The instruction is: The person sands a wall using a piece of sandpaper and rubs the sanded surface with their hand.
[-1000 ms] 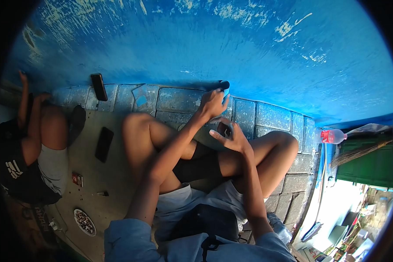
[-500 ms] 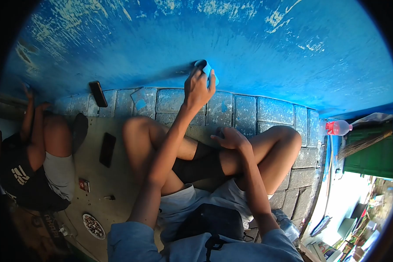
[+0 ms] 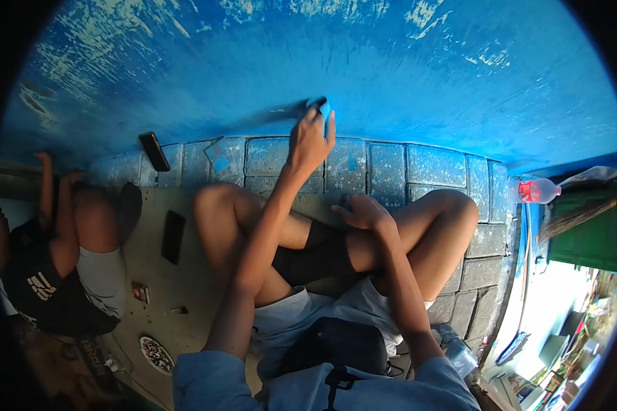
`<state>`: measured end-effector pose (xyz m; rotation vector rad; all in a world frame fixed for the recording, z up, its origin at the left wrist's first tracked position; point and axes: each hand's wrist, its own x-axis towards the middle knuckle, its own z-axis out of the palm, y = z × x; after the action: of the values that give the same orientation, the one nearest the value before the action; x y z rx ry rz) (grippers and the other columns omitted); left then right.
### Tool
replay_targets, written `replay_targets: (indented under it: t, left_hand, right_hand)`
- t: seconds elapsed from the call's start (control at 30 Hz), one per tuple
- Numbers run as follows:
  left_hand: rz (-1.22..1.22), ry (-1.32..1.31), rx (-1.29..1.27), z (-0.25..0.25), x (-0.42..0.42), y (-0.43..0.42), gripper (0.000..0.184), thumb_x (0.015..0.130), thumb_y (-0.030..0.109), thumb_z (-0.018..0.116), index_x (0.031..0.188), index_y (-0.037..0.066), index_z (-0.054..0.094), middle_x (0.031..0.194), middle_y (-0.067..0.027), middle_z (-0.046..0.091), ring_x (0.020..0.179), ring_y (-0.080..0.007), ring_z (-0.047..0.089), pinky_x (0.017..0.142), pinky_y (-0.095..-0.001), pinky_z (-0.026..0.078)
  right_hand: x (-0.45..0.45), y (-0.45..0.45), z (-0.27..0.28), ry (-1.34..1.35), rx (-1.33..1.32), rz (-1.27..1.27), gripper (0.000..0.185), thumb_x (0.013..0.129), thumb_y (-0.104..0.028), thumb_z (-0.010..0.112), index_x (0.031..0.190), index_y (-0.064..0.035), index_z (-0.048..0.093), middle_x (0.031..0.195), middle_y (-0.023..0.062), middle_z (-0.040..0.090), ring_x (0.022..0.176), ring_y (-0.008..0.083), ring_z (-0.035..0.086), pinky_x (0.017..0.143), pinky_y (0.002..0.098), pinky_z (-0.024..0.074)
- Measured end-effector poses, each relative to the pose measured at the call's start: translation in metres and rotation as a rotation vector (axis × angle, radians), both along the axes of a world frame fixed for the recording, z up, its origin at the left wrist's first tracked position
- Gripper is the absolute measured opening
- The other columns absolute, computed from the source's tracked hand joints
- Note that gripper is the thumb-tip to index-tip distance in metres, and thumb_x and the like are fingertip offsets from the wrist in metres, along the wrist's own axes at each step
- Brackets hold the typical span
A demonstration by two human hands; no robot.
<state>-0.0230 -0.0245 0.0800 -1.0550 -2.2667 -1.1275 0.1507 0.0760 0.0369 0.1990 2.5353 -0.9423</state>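
Observation:
My left hand reaches up to the blue wall, its fingers closed on a small folded piece of blue sandpaper. The sheet lies against the low part of the wall and shows a dark inner side. Over my crossed lower legs rests my right hand, thumb held apart from the fingers; I see nothing in its grip. Pale scraped patches mark the paint higher up.
Paving blocks run along the wall's foot. One phone leans there; another dark phone lies on the mat. A plate of small bits is lower left. Another person sits at left. A red-labelled bottle stands at right.
My left hand has shifted slightly down along the wall with the sandpaper, which shows less of its face. The view has tilted slightly. The other person's raised hand has moved lower.

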Motion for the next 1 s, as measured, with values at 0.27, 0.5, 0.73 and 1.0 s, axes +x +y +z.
replay_targets:
  t: [0.27,0.5,0.73,1.0]
  left_hand:
    - [-0.042,-0.166,-0.043,0.023,0.001,0.002,0.020,0.094,0.013,0.052,0.092,-0.006,0.058,0.094,-0.0256,0.059,0.076,-0.0420,0.059,0.070,-0.0480,0.048]
    - [-0.048,0.004,-0.070,-0.015,0.008,0.012,0.027,0.095,0.011,0.049,0.100,-0.013,0.059,0.094,-0.0295,0.059,0.074,-0.0411,0.061,0.070,-0.0435,0.052]
    - [-0.050,-0.049,-0.017,0.030,0.000,0.004,0.022,0.095,0.011,0.049,0.095,-0.009,0.058,0.094,-0.0289,0.059,0.075,-0.0408,0.060,0.070,-0.0444,0.051]
    - [-0.058,-0.210,-0.030,-0.003,0.001,0.006,0.018,0.093,0.013,0.052,0.090,-0.004,0.057,0.088,-0.0262,0.059,0.077,-0.0441,0.059,0.071,-0.0469,0.050]
  right_hand:
    - [0.005,-0.002,0.011,0.011,0.022,-0.013,0.044,0.090,-0.041,0.059,0.101,0.0015,0.064,0.093,0.0267,0.066,0.095,0.0424,0.063,0.082,0.0490,0.0493]
    - [-0.008,-0.004,0.005,0.008,0.012,0.059,0.043,0.092,-0.041,0.056,0.109,-0.0020,0.060,0.091,0.0272,0.065,0.093,0.0420,0.063,0.082,0.0467,0.0490]
    - [0.000,-0.003,0.008,0.053,-0.043,-0.028,0.042,0.091,-0.038,0.058,0.104,0.0014,0.062,0.093,0.0287,0.064,0.094,0.0437,0.062,0.083,0.0495,0.0487]
    - [-0.005,-0.005,0.010,0.045,0.013,-0.003,0.041,0.091,-0.038,0.058,0.107,-0.0010,0.063,0.094,0.0279,0.065,0.096,0.0426,0.062,0.084,0.0486,0.0489]
